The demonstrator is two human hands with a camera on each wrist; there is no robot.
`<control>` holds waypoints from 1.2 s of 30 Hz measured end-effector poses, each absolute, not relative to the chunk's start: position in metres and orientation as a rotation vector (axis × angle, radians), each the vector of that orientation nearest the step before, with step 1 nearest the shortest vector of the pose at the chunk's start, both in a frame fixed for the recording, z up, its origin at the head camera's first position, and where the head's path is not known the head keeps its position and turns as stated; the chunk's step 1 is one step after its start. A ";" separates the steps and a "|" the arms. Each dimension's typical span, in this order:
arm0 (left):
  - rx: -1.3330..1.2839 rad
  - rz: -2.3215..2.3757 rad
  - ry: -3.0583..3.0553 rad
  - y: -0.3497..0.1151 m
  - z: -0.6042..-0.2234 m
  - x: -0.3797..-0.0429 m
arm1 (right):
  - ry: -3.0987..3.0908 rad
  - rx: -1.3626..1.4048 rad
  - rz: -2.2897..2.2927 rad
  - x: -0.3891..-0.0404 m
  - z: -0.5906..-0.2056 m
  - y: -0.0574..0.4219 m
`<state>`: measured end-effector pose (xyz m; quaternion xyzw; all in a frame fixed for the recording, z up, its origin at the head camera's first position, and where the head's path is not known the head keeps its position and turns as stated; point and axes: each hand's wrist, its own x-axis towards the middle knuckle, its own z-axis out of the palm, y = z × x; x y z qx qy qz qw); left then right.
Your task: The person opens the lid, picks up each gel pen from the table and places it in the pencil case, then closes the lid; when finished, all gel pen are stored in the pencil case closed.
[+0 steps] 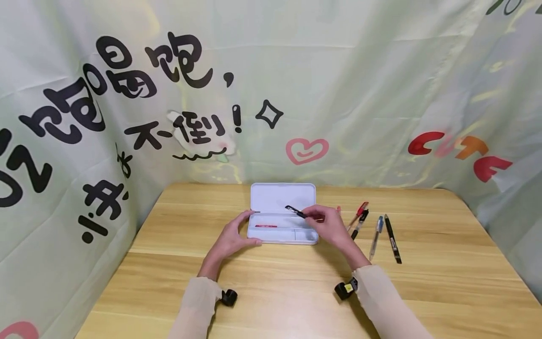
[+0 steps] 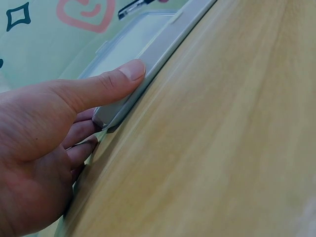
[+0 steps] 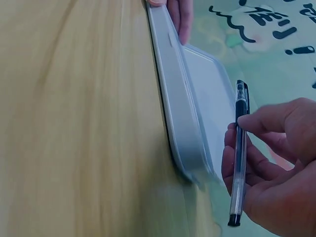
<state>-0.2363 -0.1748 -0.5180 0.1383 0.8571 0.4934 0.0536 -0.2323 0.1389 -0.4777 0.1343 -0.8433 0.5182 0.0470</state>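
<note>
A white pencil case (image 1: pixel 282 197) lies on the table with its lid raised. A red pen (image 1: pixel 266 226) shows in its long compartment. My left hand (image 1: pixel 232 238) grips the left end of the case, thumb at the front wall and fingers round the far side, as the left wrist view (image 2: pixel 44 133) also shows. Above the right part of the case, my right hand (image 1: pixel 330 225) pinches a black-capped gel pen (image 3: pixel 240 148) between thumb and fingers. In the right wrist view the pen has a clear barrel and stays apart from the case.
Right of the case lie several loose pens: a red one (image 1: pixel 362 208), a black-capped one (image 1: pixel 361 221), a blue-capped one (image 1: pixel 376 234) and a black one (image 1: pixel 393 239). A printed cloth (image 1: pixel 364 94) hangs behind the wooden table (image 1: pixel 288 292).
</note>
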 end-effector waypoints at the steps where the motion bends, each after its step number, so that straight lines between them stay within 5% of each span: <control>1: 0.419 1.499 2.603 -0.175 -0.518 -0.236 | -2.579 0.424 1.582 -0.234 -0.478 0.135; 17: 0.379 1.495 2.595 -0.176 -0.515 -0.235 | -2.718 0.561 1.434 -0.253 -0.484 0.080; 36: 0.397 1.486 2.596 -0.176 -0.520 -0.239 | -2.810 0.557 1.411 -0.253 -0.487 0.076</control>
